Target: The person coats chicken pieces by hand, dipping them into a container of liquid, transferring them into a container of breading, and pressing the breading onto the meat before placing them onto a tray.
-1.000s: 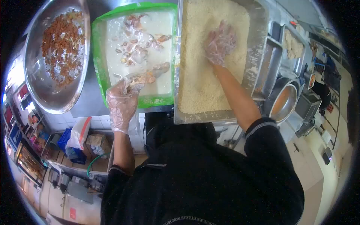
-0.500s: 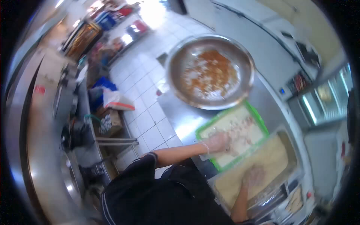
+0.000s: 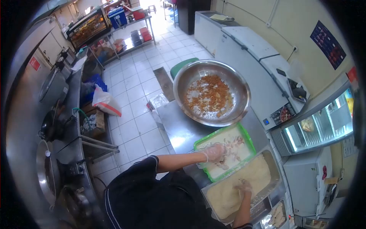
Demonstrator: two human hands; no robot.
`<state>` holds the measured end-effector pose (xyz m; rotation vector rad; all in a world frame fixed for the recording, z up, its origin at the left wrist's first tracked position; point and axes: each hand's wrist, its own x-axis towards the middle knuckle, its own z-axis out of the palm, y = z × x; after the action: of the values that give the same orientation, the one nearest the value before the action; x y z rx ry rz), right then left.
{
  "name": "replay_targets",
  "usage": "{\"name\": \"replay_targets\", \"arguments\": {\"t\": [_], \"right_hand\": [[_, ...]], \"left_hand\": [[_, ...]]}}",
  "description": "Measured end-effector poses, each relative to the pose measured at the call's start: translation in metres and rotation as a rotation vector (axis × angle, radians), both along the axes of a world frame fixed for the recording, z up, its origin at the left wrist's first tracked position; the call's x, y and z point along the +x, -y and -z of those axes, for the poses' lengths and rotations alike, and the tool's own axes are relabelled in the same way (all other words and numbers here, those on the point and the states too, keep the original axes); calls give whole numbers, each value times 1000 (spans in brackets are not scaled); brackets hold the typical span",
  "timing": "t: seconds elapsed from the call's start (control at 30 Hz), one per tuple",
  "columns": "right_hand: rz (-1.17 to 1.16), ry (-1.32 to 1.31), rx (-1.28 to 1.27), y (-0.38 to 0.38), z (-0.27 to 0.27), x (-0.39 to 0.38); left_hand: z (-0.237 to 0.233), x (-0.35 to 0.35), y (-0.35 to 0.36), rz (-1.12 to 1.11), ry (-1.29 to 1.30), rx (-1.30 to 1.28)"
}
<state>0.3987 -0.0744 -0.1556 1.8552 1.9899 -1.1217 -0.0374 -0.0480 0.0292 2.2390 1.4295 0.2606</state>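
Note:
My left hand [image 3: 215, 152], in a clear plastic glove, is down in a green-rimmed tray [image 3: 249, 144] of white batter. Its fingers curl downward, and what they close on is hidden beneath the hand. Pale strips of meat [image 3: 233, 146] lie in the batter beside it. Over a metal pan [image 3: 277, 162] of pale flour [image 3: 225, 191], my right hand [image 3: 244, 186], also gloved, rests at the surface with its fingers apart and some coating on them. No piece shows in it.
Beyond the tray stands a large steel bowl [image 3: 244, 103] with brown crumbs [image 3: 209, 93] in it. Coated strips [image 3: 277, 215] sit in a smaller tray at the lower right. White chest freezers [image 3: 244, 57] line the right wall. A stove counter with woks [image 3: 47, 175] runs along the left.
The view has shifted and become sharper. My left hand stays in the batter tray; in the flour, my right hand's fingers now rise more at the surface.

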Motion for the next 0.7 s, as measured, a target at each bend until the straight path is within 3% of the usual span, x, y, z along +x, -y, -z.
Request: {"name": "replay_targets", "arguments": {"t": [0.07,0.13,0.2,0.27,0.37,0.47,0.57,0.67,0.7], "right_hand": [[-143,294,16,3,-85,-52],[-36,229,-58,3,-106,-60],[-47,256,-5,4,-96,-56],[-210,373,173,9,-59,-34],[-45,20,270,34,-42,-7],[-30,-42,487,60,-51,1],[-81,-62,832,90,-94,-9],[273,-260,803,104,-105,-9],[124,4,856,108,-105,-4]], "left_hand": [[3,1,-2,-4,40,-29],[4,5,-7,19,-6,-28],[-19,2,-6,49,115,-62],[-26,-2,-7,76,150,-52],[-8,0,-17,137,80,9],[-10,4,-11,173,43,30],[-22,-1,-9,149,-34,9],[-22,7,-12,113,9,-84],[-27,5,-7,142,27,-132]]}}
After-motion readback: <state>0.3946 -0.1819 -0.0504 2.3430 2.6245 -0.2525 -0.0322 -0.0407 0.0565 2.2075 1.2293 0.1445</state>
